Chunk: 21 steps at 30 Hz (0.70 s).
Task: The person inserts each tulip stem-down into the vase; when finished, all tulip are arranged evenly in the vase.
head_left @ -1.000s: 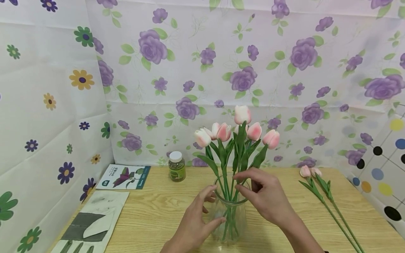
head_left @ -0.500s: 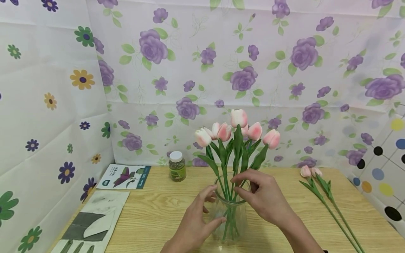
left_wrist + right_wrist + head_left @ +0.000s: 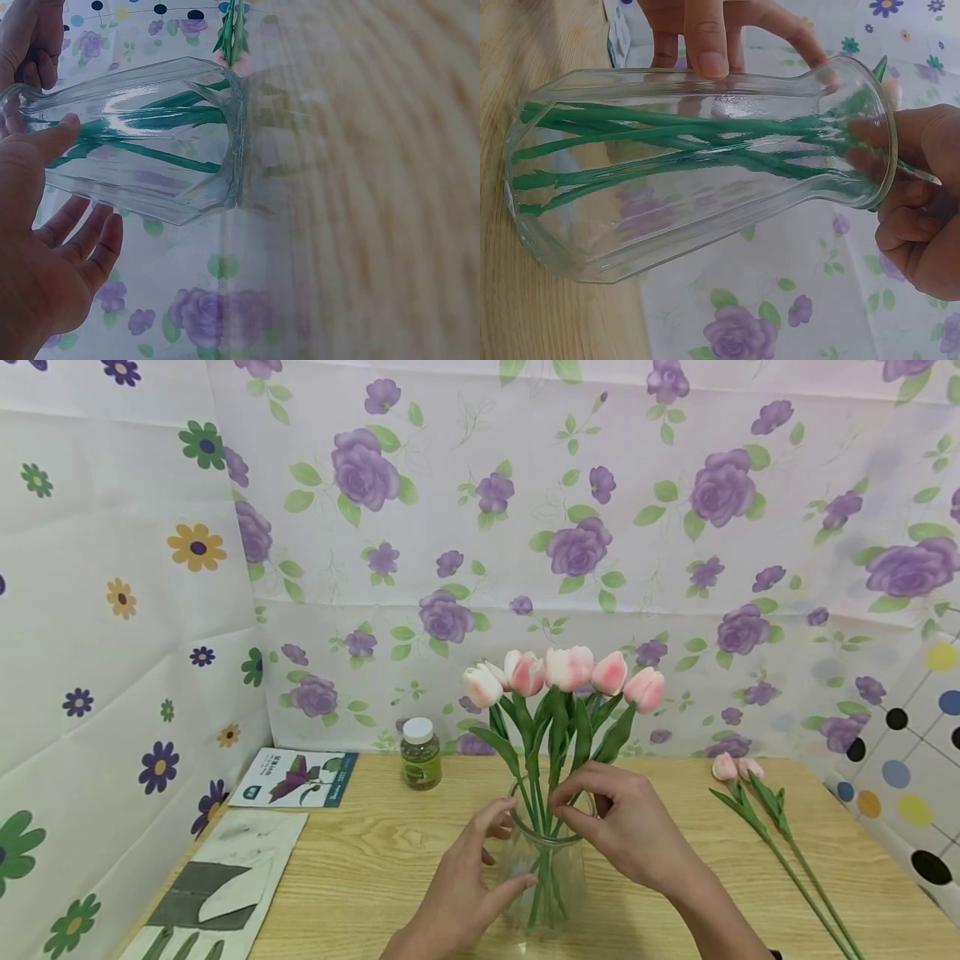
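Note:
A clear glass vase [image 3: 573, 881] stands upright with several pink-and-white artificial tulips in it. My left hand [image 3: 465, 881] holds the vase's left side, thumb across the front and fingers around the back. In the left wrist view the thumb [image 3: 56, 141] lies on the glass below the neck. My right hand [image 3: 633, 831] pinches the green stem of a tulip [image 3: 562, 668] right at the vase's rim. Its blossom is level with the others in the bunch. Through the glass, the right wrist view shows green stems [image 3: 641, 135] crossing and reaching down near the base.
Two more tulips [image 3: 787, 835] lie on the wooden table [image 3: 360, 860] at the right. A white-lidded jar [image 3: 420, 760] stands behind at left. A flower-printed booklet [image 3: 292, 779] and a grey-and-white packet [image 3: 217, 881] lie along the left edge. Patterned cloth [image 3: 465, 543] hangs behind.
The tulip in my right hand has gone down into the vase, its blossom dropping from above the bunch to the others' height and shifting slightly left. The left hand stays on the vase.

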{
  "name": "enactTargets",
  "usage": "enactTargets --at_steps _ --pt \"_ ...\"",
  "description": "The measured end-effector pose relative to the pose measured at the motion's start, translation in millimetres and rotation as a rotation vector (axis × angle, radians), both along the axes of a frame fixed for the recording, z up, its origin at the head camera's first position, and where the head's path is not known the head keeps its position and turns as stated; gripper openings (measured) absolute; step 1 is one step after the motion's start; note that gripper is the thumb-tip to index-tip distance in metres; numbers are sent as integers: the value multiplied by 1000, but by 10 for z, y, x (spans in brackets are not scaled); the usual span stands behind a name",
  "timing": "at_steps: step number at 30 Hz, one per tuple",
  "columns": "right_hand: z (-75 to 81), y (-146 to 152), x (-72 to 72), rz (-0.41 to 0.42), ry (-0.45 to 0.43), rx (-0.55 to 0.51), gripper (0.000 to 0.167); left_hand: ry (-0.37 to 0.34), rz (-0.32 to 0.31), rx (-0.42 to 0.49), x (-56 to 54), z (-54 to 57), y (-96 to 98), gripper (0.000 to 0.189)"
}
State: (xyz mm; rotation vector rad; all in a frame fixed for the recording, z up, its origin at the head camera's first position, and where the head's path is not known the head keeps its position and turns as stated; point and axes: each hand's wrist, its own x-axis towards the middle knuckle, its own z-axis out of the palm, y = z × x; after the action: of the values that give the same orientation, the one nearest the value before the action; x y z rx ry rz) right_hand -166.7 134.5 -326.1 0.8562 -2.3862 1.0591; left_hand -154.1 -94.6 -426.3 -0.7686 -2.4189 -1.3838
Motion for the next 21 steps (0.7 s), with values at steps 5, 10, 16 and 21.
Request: enactTargets --at_steps 5,10,16,21 --pt "10 2 9 -21 -15 12 21 -9 2 3 5 3 0 86" --pt "37 52 30 -40 5 9 25 -12 3 3 11 7 5 85" --pt "87 125 51 -34 49 -24 33 -22 -3 9 18 14 1 84" --pt "121 193 50 -19 57 -65 29 -17 2 12 15 15 1 86"
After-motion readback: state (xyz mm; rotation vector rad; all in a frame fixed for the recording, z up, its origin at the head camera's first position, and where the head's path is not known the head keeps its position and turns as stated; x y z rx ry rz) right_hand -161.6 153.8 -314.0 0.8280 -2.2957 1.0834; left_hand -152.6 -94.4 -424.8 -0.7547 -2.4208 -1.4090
